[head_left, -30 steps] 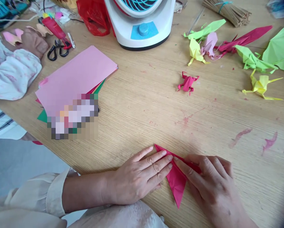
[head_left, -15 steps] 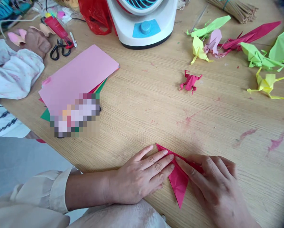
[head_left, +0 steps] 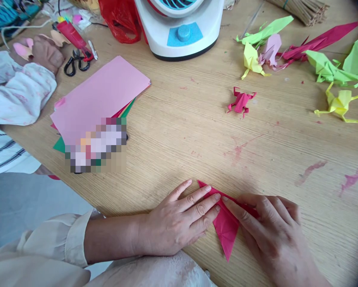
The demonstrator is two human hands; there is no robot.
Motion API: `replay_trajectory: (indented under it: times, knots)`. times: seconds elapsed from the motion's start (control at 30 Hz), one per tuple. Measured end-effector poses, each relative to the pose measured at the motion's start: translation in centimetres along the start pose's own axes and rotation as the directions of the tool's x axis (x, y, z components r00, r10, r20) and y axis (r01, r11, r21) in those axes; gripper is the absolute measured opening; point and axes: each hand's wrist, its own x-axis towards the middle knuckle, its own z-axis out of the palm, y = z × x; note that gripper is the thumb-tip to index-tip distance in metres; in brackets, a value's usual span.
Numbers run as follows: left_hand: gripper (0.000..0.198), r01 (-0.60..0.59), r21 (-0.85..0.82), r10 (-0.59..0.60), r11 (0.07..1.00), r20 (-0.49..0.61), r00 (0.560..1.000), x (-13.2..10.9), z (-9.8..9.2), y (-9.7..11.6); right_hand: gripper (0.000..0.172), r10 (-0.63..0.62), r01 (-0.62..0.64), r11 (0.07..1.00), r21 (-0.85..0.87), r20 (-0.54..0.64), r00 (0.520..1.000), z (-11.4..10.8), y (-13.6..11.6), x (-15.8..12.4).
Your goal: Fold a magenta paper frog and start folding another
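A folded red paper (head_left: pixel 227 235) lies on the table in front of me, one point towards my body and a thin folded edge along its top. My left hand (head_left: pixel 181 219) rests flat with its fingers apart, several fingertips pressing the paper's left part. From the right, my right hand (head_left: pixel 271 231) has its index fingertip on the fold near the middle. Its other fingers curl around the paper's right end, which they partly hide. Beyond the hands sits a small red origami frog (head_left: pixel 241 102).
Pink paper sheets (head_left: pixel 103 91) are stacked at left beneath a blurred-out object (head_left: pixel 99 145). A white fan (head_left: pixel 184 36) stands at the back. Several origami animals, including a yellow one (head_left: pixel 340 103), lie at right. Another person's hand (head_left: pixel 47 52) is near black-handled scissors (head_left: pixel 76 63).
The view has shifted very slightly. Both hands stay in nearly the same place on the red paper.
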Motion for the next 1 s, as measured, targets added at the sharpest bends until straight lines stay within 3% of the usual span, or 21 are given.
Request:
replay_trajectory:
  times: [1.0]
  knots:
    - [0.048,0.001,-0.003,-0.001,1.0,0.038,0.999,-0.09,-0.02,0.09,0.029,-0.02,0.02,1.0,0.0,-0.009,1.0,-0.09,0.12,0.17]
